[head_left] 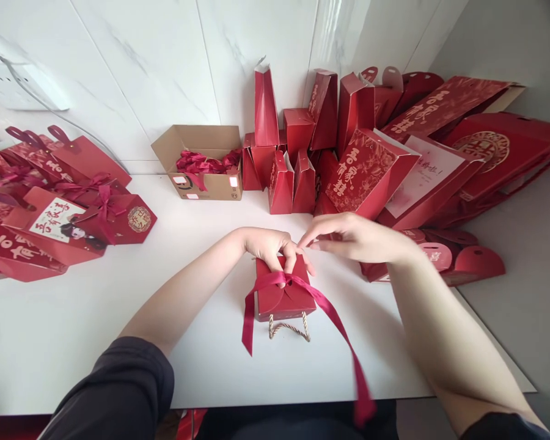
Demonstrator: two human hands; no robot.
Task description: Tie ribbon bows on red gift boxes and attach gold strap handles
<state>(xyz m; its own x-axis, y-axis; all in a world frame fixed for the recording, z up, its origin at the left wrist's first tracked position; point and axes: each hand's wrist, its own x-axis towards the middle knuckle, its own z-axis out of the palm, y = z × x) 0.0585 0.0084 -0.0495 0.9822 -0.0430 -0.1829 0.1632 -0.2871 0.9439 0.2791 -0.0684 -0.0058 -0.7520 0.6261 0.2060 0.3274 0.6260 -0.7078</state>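
Note:
On the white table a small red gift box stands in front of me, a twisted cord handle lying at its near side. A dark pink ribbon crosses its top; one tail hangs to the left and a longer one runs right, past the table's front edge. My left hand presses down on the box top, thumb and finger pinching the ribbon at its middle. My right hand hovers just right of the box, fingers stretched out toward the left hand. Nothing shows in its fingers.
Behind the box, a cardboard box holds loose pink ribbons. Red gift boxes are stacked by the tiled wall, with larger red bags to the right. Several ribboned gift boxes crowd the left side. A wall socket has a cable.

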